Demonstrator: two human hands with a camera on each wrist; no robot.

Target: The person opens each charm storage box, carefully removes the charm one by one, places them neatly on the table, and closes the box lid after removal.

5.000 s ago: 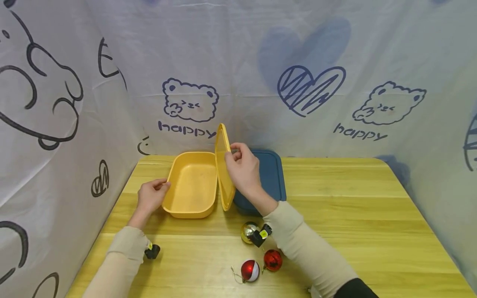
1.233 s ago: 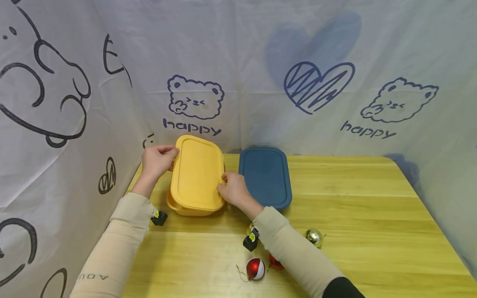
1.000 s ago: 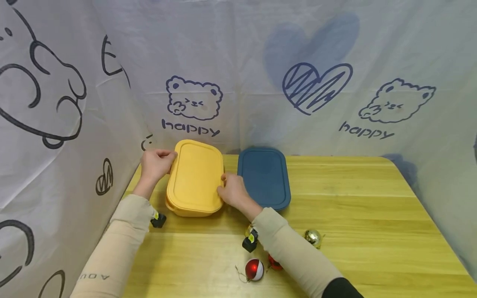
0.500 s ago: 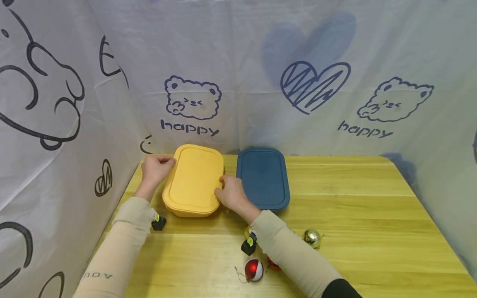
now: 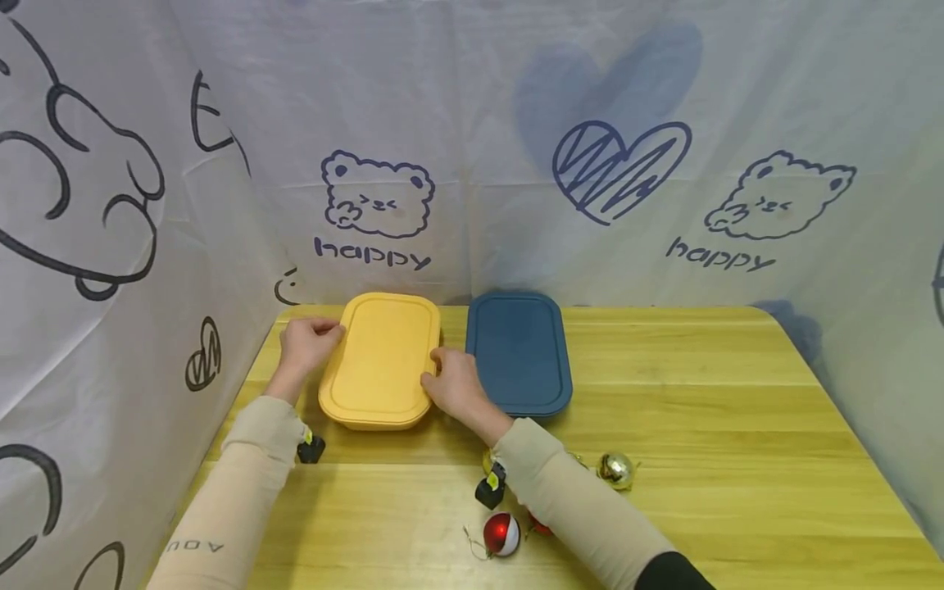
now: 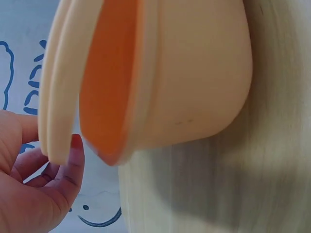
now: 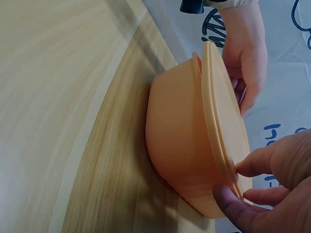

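Observation:
A yellow lid [image 5: 385,348] lies over a yellow storage box [image 6: 199,73] at the left rear of the table. My left hand [image 5: 306,347] pinches the lid's left edge between thumb and fingers. On the opposite edge, my right hand [image 5: 459,382] holds the lid with thumb and fingertips. The left wrist view shows a clear gap between lid and box rim on that side. In the right wrist view the lid [image 7: 221,109] sits close to the rim near my right fingers, with a small gap at the far corner. The box's inside is mostly hidden.
A blue lidded box [image 5: 519,352] stands just right of the yellow one. Toward the front lie a red-and-white ball ornament [image 5: 501,534], a gold ball ornament [image 5: 615,469] and a red ornament [image 5: 541,527] partly behind my right sleeve. A cloth wall [image 5: 472,164] borders the table's back.
The yellow lid went from upright in my right hand to lying across the box, held by both hands. Lately its rear left side has come lower. Another gold ornament now shows right of my sleeve.

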